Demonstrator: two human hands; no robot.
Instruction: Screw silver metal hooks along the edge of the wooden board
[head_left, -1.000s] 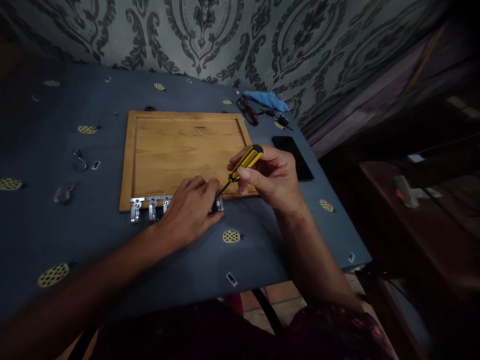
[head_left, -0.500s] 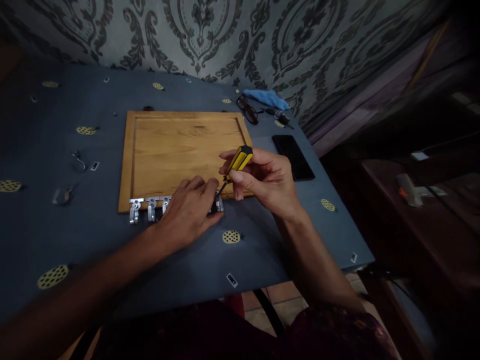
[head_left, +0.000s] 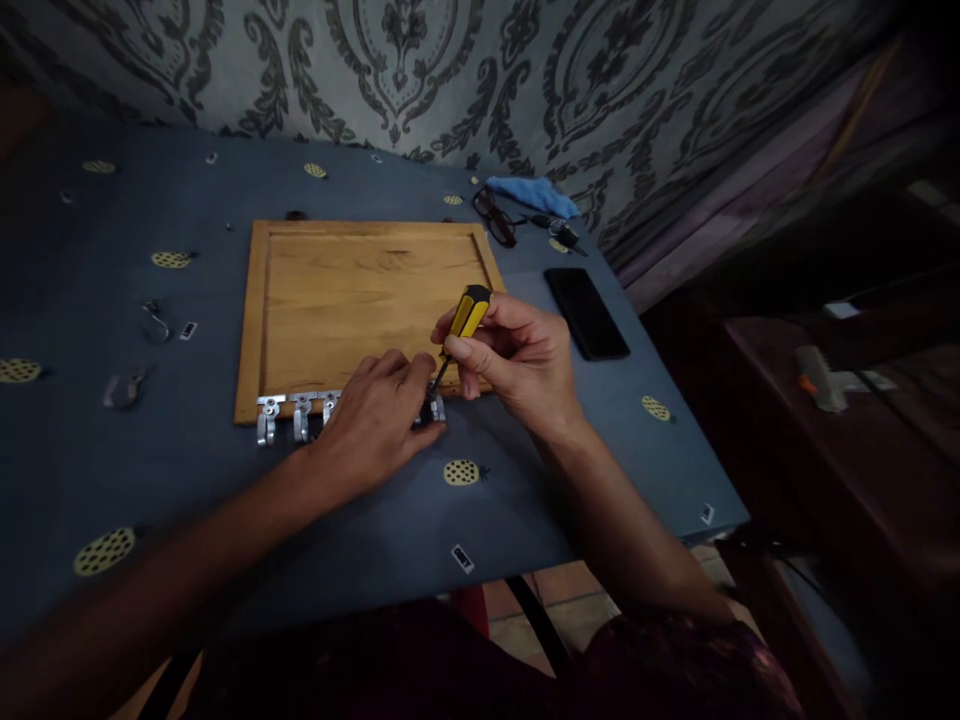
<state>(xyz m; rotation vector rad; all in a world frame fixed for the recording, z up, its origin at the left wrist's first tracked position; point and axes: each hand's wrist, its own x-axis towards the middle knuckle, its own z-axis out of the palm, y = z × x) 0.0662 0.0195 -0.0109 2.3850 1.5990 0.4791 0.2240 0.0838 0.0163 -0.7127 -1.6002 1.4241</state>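
Observation:
A framed wooden panel (head_left: 375,300) lies flat, with a row of metal hooks (head_left: 301,416) along its near edge. My right hand (head_left: 517,365) grips a screwdriver (head_left: 469,312) by its yellow and black handle, tilted, its tip down at the right end of the hook row. My left hand (head_left: 379,410) is closed over that row, pressing on it beside the tip; its fingers hide several hooks and the exact contact of the tip.
Right of the panel lies a black phone (head_left: 587,313). Sunglasses (head_left: 495,217), keys (head_left: 564,232) and a blue cloth (head_left: 534,195) are at the back right. Two loose hooks (head_left: 156,322) rest on the left of the patterned tablecloth (head_left: 225,520).
My right hand has shifted slightly left, and the screwdriver's handle stands a little more upright. My left hand stays on the hook row.

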